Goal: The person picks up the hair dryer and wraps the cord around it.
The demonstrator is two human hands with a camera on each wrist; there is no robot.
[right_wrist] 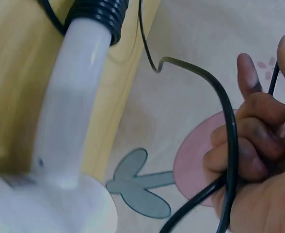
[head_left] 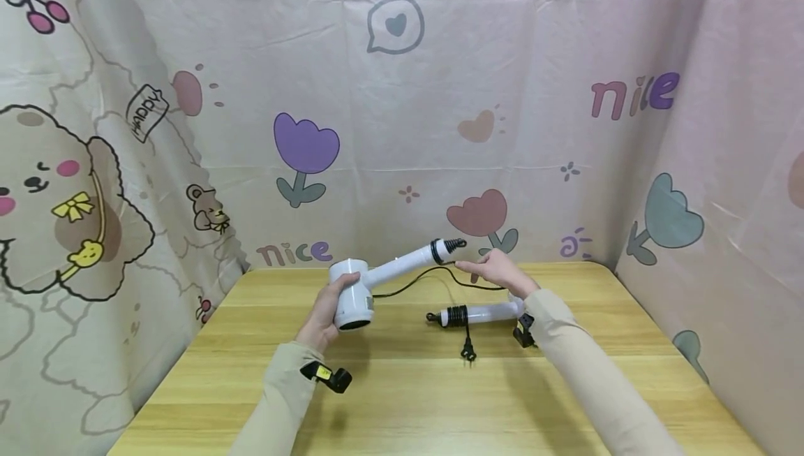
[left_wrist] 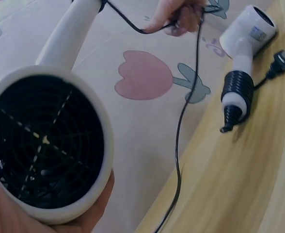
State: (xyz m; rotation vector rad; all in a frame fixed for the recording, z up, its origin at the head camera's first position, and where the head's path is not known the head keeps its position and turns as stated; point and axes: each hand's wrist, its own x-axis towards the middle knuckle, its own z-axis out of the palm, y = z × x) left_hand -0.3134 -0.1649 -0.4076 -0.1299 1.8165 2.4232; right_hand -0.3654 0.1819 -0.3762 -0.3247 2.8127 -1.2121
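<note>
My left hand (head_left: 320, 313) grips a white hair dryer (head_left: 394, 269) by its barrel, above the table. Its handle points up to the right and ends in a black strain relief, with a band of black cord around the handle near that end. In the left wrist view the dryer's dark round grille (left_wrist: 45, 141) faces the camera. My right hand (head_left: 499, 271) is by the handle's end, holding the black cord (right_wrist: 231, 131) in curled fingers, with the index finger stretched out along it. A loose length of cord (left_wrist: 179, 145) hangs below that hand.
A second white hair dryer (head_left: 486, 313) lies on the wooden table (head_left: 402, 407), under my right forearm. Its cord is wound around the handle, and its two-pin plug (head_left: 468, 350) lies in front. Printed curtains (head_left: 402, 128) stand behind and at both sides.
</note>
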